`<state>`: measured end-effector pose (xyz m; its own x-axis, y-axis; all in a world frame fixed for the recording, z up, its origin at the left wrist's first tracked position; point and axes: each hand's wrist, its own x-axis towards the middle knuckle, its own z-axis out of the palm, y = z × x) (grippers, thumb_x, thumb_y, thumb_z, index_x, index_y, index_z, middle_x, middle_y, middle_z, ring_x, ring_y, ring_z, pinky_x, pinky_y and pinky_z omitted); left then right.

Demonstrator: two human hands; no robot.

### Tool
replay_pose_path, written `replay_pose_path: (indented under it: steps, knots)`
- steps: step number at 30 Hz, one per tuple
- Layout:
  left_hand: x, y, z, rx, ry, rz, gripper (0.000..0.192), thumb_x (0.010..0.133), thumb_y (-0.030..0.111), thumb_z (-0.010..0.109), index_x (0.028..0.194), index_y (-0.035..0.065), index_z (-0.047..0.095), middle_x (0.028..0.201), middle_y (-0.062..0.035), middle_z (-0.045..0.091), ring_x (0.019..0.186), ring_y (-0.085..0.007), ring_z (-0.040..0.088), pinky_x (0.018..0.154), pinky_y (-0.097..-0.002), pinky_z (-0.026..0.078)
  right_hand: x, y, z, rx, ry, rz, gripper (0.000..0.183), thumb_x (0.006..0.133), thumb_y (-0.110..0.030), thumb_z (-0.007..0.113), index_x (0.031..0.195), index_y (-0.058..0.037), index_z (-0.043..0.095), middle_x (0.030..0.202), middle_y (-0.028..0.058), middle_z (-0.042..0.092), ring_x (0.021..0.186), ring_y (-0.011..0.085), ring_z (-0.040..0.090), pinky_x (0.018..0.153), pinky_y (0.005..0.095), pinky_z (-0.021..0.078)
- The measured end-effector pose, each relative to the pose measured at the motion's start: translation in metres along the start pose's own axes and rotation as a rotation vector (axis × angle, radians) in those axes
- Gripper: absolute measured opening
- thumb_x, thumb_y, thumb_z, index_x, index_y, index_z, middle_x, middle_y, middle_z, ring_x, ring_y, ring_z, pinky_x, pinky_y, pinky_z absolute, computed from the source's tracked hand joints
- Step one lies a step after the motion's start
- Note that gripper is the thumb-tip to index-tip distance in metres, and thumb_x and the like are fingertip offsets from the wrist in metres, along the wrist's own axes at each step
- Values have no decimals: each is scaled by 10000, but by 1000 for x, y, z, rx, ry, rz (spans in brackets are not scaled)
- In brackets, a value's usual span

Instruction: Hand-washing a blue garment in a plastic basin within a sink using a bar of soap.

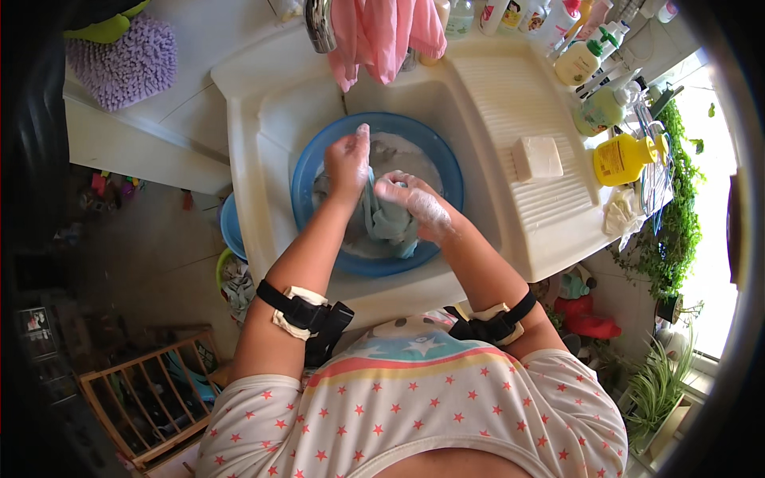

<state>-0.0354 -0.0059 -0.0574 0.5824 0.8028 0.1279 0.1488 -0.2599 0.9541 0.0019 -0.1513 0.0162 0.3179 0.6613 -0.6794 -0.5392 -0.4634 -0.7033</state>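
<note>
A blue plastic basin [451, 173] with cloudy, sudsy water sits inside a cream laundry sink [245, 155]. Over the water my left hand [348, 164] is closed on a wet pale blue-green cloth [385, 221], thumb pointing up. My right hand [418, 200], coated in lather, grips the same cloth a little to the right. Part of the fabric hangs below both hands into the basin. Greyish cloth shows dimly under the water.
A white soap block [536, 159] rests on the ribbed washboard [508, 107] at the right. Pump bottles and a yellow bottle [621, 159] line the sink's far edge. Pink cloth [385, 36] hangs above the basin beside a metal faucet [320, 27]. A purple chenille mitt [125, 63] is at upper left.
</note>
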Motion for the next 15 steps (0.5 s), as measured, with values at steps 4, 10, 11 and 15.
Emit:
replay_pose_path:
  steps: [4,10,11,15]
  knots:
    - [2,6,-14,-206,-135,-192,394,866,308,577,590,38,498,528,23,417,502,-83,339,468,-256,304,32,38,-38,47,-46,-191,420,784,-279,672,1089,-43,502,998,74,562,925,188,535,812,290,416]
    - [-45,24,-15,215,-189,356,311,805,219,633,579,58,493,553,-61,466,471,-170,421,464,-316,349,50,32,-39,715,110,-203,245,875,-297,556,930,-60,534,881,44,555,834,147,540,688,303,465]
    - [-59,33,-4,190,-231,605,282,786,191,639,578,64,498,565,-98,486,456,-214,437,467,-334,362,63,35,-42,832,186,-135,252,875,-322,552,890,-71,536,844,43,557,779,146,540,663,307,463]
    - [-65,44,23,145,-234,843,287,764,203,634,560,68,484,616,-145,516,485,-349,443,455,-413,359,76,39,-19,528,174,-140,363,840,-452,550,908,-95,552,881,81,545,781,173,478,694,321,396]
